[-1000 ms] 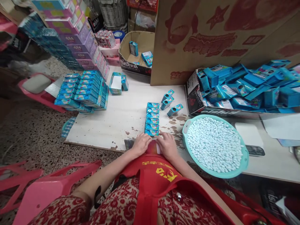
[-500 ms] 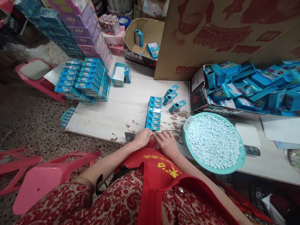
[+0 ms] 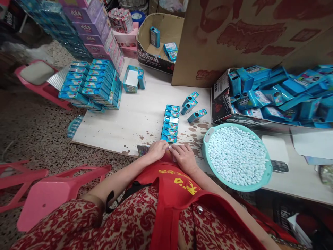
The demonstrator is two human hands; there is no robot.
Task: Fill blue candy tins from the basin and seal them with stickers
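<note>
My left hand [image 3: 158, 150] and my right hand [image 3: 185, 158] are close together at the table's front edge, against the red apron [image 3: 169, 177]. The fingers of both are bent and pressed together around something small and pale that I cannot make out. Just beyond them stands a row of several blue boxes [image 3: 170, 124], packed side by side. Three blue boxes with dark round openings [image 3: 189, 107] stand loose to the right of the row. A turquoise basin [image 3: 205, 152] full of pale candies is right of my right hand.
Stacked blue boxes [image 3: 96, 83] and an open blue carton [image 3: 130, 80] are at the left of the table [image 3: 132, 118]. A carton heaped with blue boxes [image 3: 275, 93] is at the right. A pink stool [image 3: 47, 198] stands at the lower left.
The view has shifted slightly, and most table items appear a little higher. Both hands stay together at the table edge; a small pale thing now shows between their fingertips.
</note>
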